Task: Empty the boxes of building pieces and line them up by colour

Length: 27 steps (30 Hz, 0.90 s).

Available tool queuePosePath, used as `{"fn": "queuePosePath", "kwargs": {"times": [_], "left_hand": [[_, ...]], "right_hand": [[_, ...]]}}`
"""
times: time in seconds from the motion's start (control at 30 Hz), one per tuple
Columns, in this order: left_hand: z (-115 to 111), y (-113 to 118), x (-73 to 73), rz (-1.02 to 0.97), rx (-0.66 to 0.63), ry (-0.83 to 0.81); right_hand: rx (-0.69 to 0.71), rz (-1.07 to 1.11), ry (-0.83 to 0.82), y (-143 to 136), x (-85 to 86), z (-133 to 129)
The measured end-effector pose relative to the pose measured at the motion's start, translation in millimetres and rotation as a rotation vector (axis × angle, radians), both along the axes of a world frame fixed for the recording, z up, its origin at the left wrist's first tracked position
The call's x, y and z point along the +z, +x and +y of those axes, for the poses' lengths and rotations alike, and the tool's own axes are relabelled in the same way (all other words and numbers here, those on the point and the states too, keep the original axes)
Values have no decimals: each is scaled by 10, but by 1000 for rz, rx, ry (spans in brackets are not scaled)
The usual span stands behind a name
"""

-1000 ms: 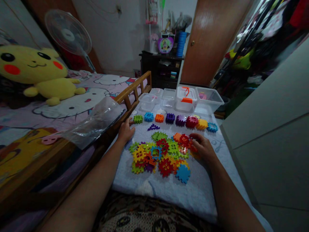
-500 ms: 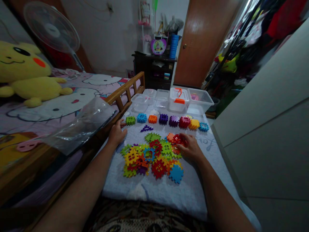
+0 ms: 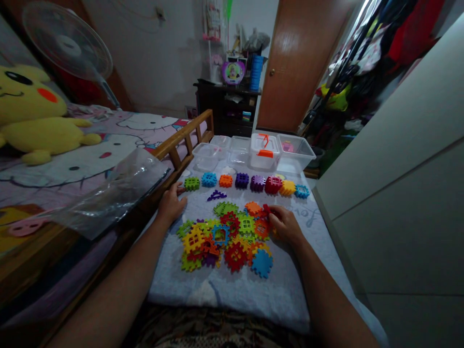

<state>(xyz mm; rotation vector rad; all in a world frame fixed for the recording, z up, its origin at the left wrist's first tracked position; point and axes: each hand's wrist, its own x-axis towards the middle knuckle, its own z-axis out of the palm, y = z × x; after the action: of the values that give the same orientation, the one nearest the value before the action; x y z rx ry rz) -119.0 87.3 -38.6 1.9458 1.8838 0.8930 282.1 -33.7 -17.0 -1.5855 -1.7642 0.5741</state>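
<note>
My right hand (image 3: 287,223) is closed on a red toothed building tile (image 3: 267,209), pinched between thumb and fingers at the right side of a loose pile. The pile mixes interlocking plastic tiles, among them a yellow window tile (image 3: 194,240), a blue frame tile (image 3: 221,235), a red tile (image 3: 236,256) and a solid blue tile (image 3: 262,263). My left hand (image 3: 171,204) lies on the cloth with thumb and fingers apart, its fingertips beside a green tile stack (image 3: 192,183). A purple triangular tile (image 3: 216,195) lies flat between the pile and the row of stacks.
Colour-sorted stacks line up across the cloth-covered table (image 3: 224,295), from a light blue stack (image 3: 209,180) to a yellow stack (image 3: 288,188). Behind stand clear tubs (image 3: 206,157) and a lidded box (image 3: 265,154). A wooden bed rail (image 3: 181,140) borders the left, a white cabinet (image 3: 406,203) the right.
My right hand has lifted the red tile from the pile and tilted it nearly edge-on, uncovering an orange tile. My left hand stays beside the green stack. The view has shifted slightly.
</note>
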Motion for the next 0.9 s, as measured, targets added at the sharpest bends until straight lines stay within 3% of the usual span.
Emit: {"fn": "queuePosePath", "kwargs": {"times": [0.9], "left_hand": [[-10,-3,-18,0,7,-11]], "right_hand": [[-33,-11,-35,-21,-11,34]]}}
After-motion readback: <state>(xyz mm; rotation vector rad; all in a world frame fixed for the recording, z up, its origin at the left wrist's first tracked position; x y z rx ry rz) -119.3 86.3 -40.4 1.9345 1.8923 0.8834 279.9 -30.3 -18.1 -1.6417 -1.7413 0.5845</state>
